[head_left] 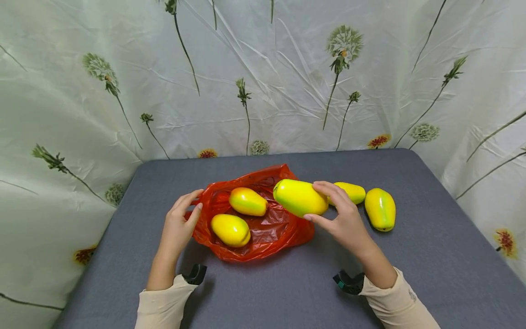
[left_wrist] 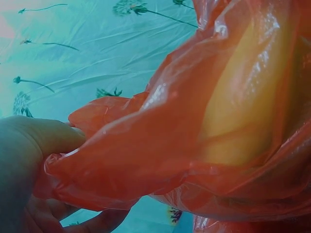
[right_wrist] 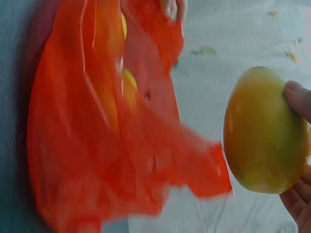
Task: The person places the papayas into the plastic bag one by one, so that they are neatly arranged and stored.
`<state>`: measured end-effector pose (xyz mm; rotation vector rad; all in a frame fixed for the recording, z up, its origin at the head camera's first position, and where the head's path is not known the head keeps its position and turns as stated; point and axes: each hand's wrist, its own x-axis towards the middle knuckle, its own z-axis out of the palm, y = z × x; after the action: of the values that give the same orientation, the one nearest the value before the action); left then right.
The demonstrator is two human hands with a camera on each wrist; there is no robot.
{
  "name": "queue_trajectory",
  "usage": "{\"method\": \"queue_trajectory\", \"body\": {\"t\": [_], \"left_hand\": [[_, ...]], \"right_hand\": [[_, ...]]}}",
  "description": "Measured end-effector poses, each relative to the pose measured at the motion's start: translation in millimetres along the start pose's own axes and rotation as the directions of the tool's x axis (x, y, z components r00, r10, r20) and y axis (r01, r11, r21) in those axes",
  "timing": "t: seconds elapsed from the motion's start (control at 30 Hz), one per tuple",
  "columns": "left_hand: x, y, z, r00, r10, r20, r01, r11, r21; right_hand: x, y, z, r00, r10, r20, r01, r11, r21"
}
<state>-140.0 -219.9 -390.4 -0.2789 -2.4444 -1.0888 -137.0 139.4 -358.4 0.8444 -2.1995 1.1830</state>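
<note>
A red plastic bag (head_left: 263, 246) lies with its mouth spread on the table. My left hand (head_left: 181, 219) is at its left edge; in the left wrist view thumb and fingers pinch a gathered part of the bag (left_wrist: 131, 160). Inside the bag are two yellow papayas, one (head_left: 248, 201) tinged orange, the other (head_left: 231, 230) nearer me. My right hand (head_left: 343, 219) grips another yellow-green papaya (head_left: 300, 197) over the bag's right side, with the thumb on one side and fingers on the other. In the right wrist view this papaya (right_wrist: 265, 131) is beside the bag's loose flap.
Two more papayas lie on the grey table (head_left: 287, 292) to the right: one (head_left: 351, 192) partly behind my right hand, the other (head_left: 380, 209) further right. A flower-printed sheet (head_left: 287, 91) hangs behind the table. Each wrist bears a black camera band (head_left: 349, 282).
</note>
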Motion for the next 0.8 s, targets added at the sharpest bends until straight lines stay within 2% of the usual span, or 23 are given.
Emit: {"method": "queue_trajectory", "body": {"t": [0.13,0.3,0.57,0.8], "left_hand": [[-0.4,0.1,-0.2,1.000,0.009,-0.004,-0.009,1.000,-0.002],[-0.7,0.4,-0.1,1.000,-0.001,0.002,0.001,1.000,0.000],[-0.6,1.1,-0.5,1.000,-0.003,0.001,0.003,1.000,-0.009],[-0.5,2.2,-0.8,1.000,-0.008,0.001,0.008,1.000,0.003]], "right_hand": [[8.9,-8.0,18.9,0.998,-0.034,0.054,0.032,0.999,0.041],[17.3,-14.0,42.9,0.992,-0.017,0.122,0.011,0.998,0.057],[24.6,-16.4,77.8,0.976,0.088,0.202,-0.106,0.991,0.080],[30.7,-16.0,100.4,0.943,0.214,0.256,-0.238,0.969,0.064]]}}
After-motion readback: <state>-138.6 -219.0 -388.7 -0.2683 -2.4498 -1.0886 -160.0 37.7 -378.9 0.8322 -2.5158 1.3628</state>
